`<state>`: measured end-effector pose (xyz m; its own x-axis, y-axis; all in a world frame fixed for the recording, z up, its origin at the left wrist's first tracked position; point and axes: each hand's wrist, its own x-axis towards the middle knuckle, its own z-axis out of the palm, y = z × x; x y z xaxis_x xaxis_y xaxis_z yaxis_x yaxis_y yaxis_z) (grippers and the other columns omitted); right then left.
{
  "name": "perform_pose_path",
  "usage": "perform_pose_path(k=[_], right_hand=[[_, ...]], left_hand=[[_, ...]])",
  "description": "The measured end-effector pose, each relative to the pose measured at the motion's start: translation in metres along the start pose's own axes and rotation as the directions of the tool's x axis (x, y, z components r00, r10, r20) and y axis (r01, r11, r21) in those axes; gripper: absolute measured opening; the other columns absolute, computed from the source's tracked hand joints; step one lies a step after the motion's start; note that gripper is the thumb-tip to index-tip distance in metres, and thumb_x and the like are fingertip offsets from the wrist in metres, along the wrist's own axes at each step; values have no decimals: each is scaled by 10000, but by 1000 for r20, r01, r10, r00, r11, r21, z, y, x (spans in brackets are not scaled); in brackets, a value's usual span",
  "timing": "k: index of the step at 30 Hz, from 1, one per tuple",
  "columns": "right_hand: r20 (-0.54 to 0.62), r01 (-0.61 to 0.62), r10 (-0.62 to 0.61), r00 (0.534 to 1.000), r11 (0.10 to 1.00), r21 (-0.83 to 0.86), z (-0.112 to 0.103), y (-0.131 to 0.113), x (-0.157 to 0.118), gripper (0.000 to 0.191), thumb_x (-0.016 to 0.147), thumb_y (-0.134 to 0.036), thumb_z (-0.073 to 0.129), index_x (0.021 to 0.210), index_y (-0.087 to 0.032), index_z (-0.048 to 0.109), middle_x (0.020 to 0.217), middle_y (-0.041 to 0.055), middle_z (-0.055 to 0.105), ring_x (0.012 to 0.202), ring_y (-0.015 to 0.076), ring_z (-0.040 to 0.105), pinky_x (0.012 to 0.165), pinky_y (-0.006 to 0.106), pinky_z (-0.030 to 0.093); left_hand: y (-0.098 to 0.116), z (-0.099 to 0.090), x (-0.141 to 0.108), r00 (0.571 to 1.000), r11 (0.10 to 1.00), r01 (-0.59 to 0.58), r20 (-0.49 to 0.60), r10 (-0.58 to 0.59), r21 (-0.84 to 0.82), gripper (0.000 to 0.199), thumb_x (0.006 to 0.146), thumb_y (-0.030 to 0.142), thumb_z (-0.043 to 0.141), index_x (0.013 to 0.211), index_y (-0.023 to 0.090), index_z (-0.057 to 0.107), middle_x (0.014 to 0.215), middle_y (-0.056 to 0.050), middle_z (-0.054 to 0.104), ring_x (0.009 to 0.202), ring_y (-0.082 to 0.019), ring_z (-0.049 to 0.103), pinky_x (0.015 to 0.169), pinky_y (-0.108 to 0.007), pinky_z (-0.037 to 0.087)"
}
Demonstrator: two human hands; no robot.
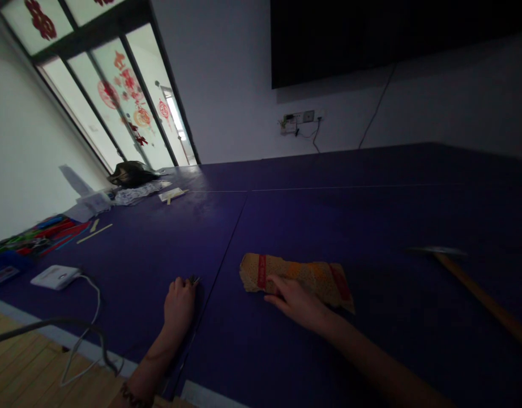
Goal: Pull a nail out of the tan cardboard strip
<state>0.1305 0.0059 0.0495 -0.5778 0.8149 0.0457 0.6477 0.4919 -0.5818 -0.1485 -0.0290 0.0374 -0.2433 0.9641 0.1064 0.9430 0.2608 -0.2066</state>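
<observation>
My left hand (180, 303) rests on the purple tabletop, its fingers closed around a small bunch of thin dark metal pieces (195, 280) that look like nails. Most of the bunch is hidden by the fingers. To the right lies a flat, crumpled brown patterned wrapper (303, 271) with red printed bands and orange patches. My right hand (292, 300) is over its near edge, thumb and forefinger apart, fingertips at the wrapper. Farther right is a hammer (477, 289) with a wooden handle and a dark metal head.
A white device (57, 277) with a cable lies at the left. Behind it are colourful tools (52, 229), a blue box (8, 269) and thin wooden strips (94, 233). Papers (137, 192) and a black bag (132, 173) lie at the far left. A dark cable (52, 323) crosses the near left.
</observation>
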Motion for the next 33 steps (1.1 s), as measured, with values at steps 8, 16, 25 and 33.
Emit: perform_pose_path(k=[8, 16, 25, 33], right_hand=[[21, 1, -1, 1000, 1000, -29, -1, -1, -2, 242, 867, -307, 474, 1053, -170, 548, 829, 78, 650, 750, 201, 614, 638, 284, 441], [39, 23, -22, 999, 999, -39, 2, 0, -3, 175, 871, -296, 479, 965, -173, 558, 823, 62, 651, 713, 175, 594, 626, 264, 425], [73, 36, -32, 997, 998, -56, 2, 0, -2, 221, 872, -296, 476, 1008, -153, 576, 881, 94, 662, 801, 210, 619, 693, 290, 446], [92, 32, -25, 995, 997, -67, 1, -5, -3, 271, 866, -292, 492, 1062, -127, 579, 904, 123, 672, 827, 240, 636, 702, 311, 457]], left_hand=[[2, 2, -3, 999, 1000, 5, -33, -6, -16, 416, 948, 287, 301, 965, 74, 658, 901, -134, 581, 846, -233, 550, 736, -297, 411], [3, -1, -4, 999, 999, 2, -32, -3, -37, 402, 946, 250, 293, 978, 100, 664, 876, -122, 590, 849, -222, 561, 726, -289, 415], [4, 4, -5, 998, 1000, 6, -57, -6, -8, 378, 946, 253, 311, 953, 114, 662, 872, -109, 586, 813, -210, 565, 695, -286, 416], [3, 6, -5, 996, 1000, -12, -90, 12, 9, 402, 951, 290, 299, 948, 107, 657, 869, -111, 586, 837, -224, 561, 710, -297, 415]])
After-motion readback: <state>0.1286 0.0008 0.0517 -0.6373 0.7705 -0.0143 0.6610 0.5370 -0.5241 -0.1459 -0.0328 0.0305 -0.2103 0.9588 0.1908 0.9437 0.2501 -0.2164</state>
